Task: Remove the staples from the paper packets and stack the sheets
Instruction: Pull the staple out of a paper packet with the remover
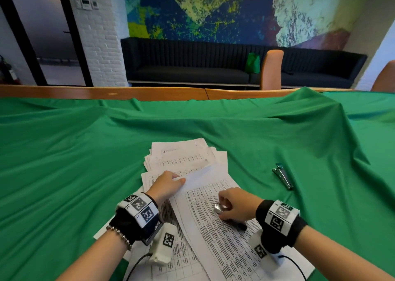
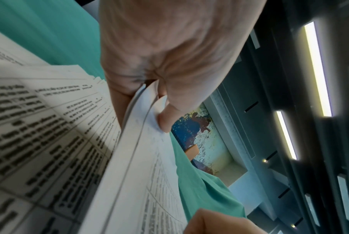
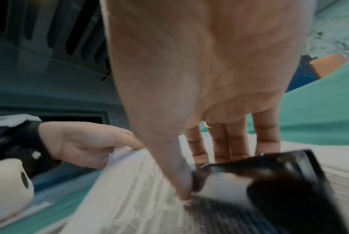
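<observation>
A printed paper packet (image 1: 215,223) lies slanted on other sheets in front of me. My left hand (image 1: 179,180) pinches its far left corner and lifts the top sheets, which curl over. In the left wrist view the thumb (image 2: 165,120) presses those lifted sheets (image 2: 141,110) against the fingers. My right hand (image 1: 222,209) rests on the packet's middle and grips a black and silver staple remover (image 1: 220,208). In the right wrist view this hand (image 3: 191,178) holds the remover (image 3: 269,182) between thumb and fingers. A loose stack of sheets (image 1: 179,154) lies just beyond. No staple shows.
A small metal stapler-like tool (image 1: 282,176) lies on the green cloth (image 1: 74,163) to the right of the papers. More printed sheets (image 1: 181,257) spread under my wrists. The cloth bunches up at the far right (image 1: 316,109). A wooden table edge (image 1: 106,92) runs behind.
</observation>
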`<state>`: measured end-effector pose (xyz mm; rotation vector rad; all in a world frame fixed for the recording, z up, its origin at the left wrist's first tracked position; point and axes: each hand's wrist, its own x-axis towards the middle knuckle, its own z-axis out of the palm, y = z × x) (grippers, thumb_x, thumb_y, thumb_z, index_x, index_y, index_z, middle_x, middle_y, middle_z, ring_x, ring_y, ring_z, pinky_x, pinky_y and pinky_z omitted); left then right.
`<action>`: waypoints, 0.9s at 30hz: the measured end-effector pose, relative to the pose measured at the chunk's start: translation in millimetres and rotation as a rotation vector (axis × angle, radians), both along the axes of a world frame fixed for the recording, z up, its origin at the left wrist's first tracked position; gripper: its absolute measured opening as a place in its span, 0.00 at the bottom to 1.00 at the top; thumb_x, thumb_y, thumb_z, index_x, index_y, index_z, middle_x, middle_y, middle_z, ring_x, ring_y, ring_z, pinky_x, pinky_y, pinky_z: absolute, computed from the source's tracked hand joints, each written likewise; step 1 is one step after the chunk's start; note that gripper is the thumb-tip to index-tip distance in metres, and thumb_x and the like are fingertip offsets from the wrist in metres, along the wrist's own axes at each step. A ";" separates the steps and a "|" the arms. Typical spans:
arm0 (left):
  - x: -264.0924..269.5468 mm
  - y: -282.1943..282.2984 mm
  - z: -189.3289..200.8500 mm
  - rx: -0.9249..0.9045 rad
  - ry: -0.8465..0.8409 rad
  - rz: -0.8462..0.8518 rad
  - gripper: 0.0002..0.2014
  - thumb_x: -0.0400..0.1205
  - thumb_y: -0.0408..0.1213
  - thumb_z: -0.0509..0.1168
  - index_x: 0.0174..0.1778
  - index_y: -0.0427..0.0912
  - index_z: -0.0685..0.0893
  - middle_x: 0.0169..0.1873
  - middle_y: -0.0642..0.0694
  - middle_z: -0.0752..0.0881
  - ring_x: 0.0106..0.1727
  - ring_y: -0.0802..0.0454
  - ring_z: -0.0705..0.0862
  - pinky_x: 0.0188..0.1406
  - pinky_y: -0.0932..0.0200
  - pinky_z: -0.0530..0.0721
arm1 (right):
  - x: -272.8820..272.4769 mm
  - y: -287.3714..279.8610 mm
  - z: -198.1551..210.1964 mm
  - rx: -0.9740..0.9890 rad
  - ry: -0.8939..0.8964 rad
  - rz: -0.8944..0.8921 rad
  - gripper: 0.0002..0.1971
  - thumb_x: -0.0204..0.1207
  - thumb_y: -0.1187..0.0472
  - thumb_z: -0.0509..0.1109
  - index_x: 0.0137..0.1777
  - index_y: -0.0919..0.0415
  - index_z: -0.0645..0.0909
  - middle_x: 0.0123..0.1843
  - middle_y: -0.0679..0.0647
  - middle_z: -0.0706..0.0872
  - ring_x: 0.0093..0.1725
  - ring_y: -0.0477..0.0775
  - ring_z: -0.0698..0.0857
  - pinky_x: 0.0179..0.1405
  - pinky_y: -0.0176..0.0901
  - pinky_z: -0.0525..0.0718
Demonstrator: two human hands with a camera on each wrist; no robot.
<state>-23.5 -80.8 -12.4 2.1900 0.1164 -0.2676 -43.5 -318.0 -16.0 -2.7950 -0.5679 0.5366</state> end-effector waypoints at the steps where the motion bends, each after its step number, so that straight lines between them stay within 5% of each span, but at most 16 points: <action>1: -1.1 -0.1 0.9 -0.025 -0.008 -0.008 0.12 0.84 0.47 0.62 0.42 0.42 0.83 0.42 0.46 0.81 0.46 0.44 0.83 0.45 0.57 0.74 | -0.5 1.6 -0.2 0.024 -0.030 0.024 0.14 0.77 0.45 0.71 0.48 0.52 0.72 0.45 0.47 0.80 0.44 0.51 0.79 0.39 0.37 0.76; 5: -5.6 2.1 4.8 -0.114 -0.016 0.014 0.18 0.83 0.48 0.63 0.43 0.34 0.87 0.39 0.38 0.89 0.43 0.41 0.88 0.42 0.55 0.80 | -0.3 6.1 9.3 0.263 0.063 0.009 0.08 0.84 0.50 0.64 0.52 0.54 0.72 0.41 0.43 0.80 0.38 0.46 0.77 0.37 0.33 0.74; 8: -9.8 -1.7 8.0 -0.166 -0.014 0.000 0.17 0.83 0.46 0.65 0.43 0.32 0.87 0.40 0.38 0.89 0.40 0.44 0.87 0.41 0.53 0.83 | -5.4 16.1 14.4 0.576 0.219 -0.047 0.09 0.88 0.56 0.57 0.50 0.60 0.74 0.39 0.49 0.82 0.34 0.46 0.80 0.38 0.41 0.79; 10: -11.9 -5.1 10.6 -0.202 -0.011 0.004 0.18 0.83 0.45 0.66 0.45 0.29 0.87 0.40 0.38 0.90 0.39 0.44 0.87 0.40 0.52 0.84 | -7.4 23.3 14.7 0.647 0.174 -0.050 0.14 0.89 0.55 0.54 0.45 0.60 0.74 0.38 0.51 0.80 0.33 0.49 0.79 0.36 0.44 0.79; 16: -20.8 -7.8 18.5 -0.235 -0.025 0.017 0.18 0.83 0.46 0.66 0.48 0.31 0.85 0.36 0.41 0.88 0.34 0.50 0.87 0.28 0.60 0.82 | -10.9 36.0 17.6 0.703 -0.034 -0.083 0.14 0.85 0.50 0.63 0.42 0.60 0.76 0.29 0.52 0.85 0.22 0.51 0.78 0.21 0.41 0.77; 20: -25.6 -7.7 22.9 -0.250 -0.053 0.011 0.18 0.85 0.44 0.63 0.49 0.29 0.85 0.38 0.41 0.89 0.34 0.51 0.87 0.28 0.61 0.83 | -11.6 36.7 14.3 0.616 -0.217 -0.046 0.08 0.80 0.53 0.70 0.43 0.57 0.80 0.34 0.53 0.89 0.25 0.48 0.83 0.26 0.44 0.85; 24: -28.0 -10.2 25.0 -0.242 -0.093 0.017 0.15 0.86 0.43 0.62 0.42 0.36 0.87 0.35 0.45 0.89 0.34 0.54 0.85 0.31 0.62 0.80 | -11.0 38.7 14.9 0.576 -0.361 0.024 0.09 0.79 0.53 0.70 0.37 0.50 0.78 0.28 0.46 0.83 0.26 0.45 0.77 0.27 0.31 0.72; 27: -27.5 -12.2 26.6 -0.208 -0.137 0.036 0.15 0.86 0.42 0.62 0.34 0.41 0.83 0.30 0.49 0.85 0.30 0.57 0.81 0.29 0.63 0.74 | -10.9 41.0 16.8 0.557 -0.405 0.046 0.12 0.79 0.53 0.69 0.36 0.56 0.78 0.27 0.48 0.80 0.25 0.46 0.72 0.27 0.31 0.67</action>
